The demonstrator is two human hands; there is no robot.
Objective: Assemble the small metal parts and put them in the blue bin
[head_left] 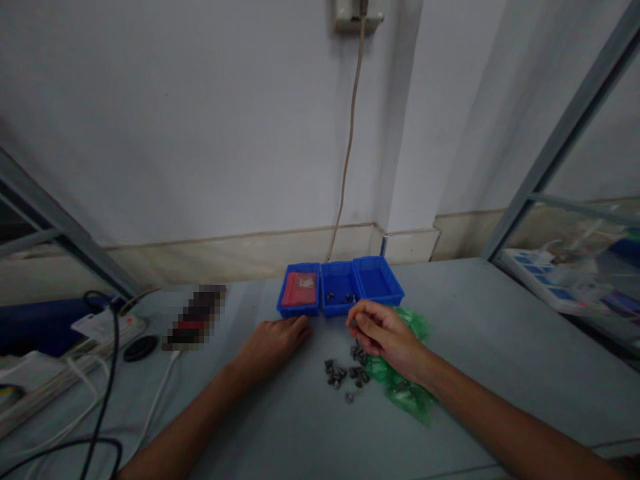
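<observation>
My right hand (385,337) is closed in a pinch on a small dark metal piece, which looks like one of the screws and is mostly hidden by the fingers. Below it on the table lie several loose screws (336,375) in small clusters, with a single screw (349,398) nearer to me. A crumpled green plastic bag (413,403) lies partly under my right hand and wrist. My left hand (280,340) rests on the table, fingers loosely laid, holding nothing, just in front of the left blue bin (299,311). The middle blue bin (339,309) contains a few screws.
A red packet (300,289) lies inside the left bin. The right blue bin (379,280) adjoins the middle one. At left are a blurred-out phone-like object (195,319), a black round disc (141,348), cables and a power strip (117,333). A wall stands behind.
</observation>
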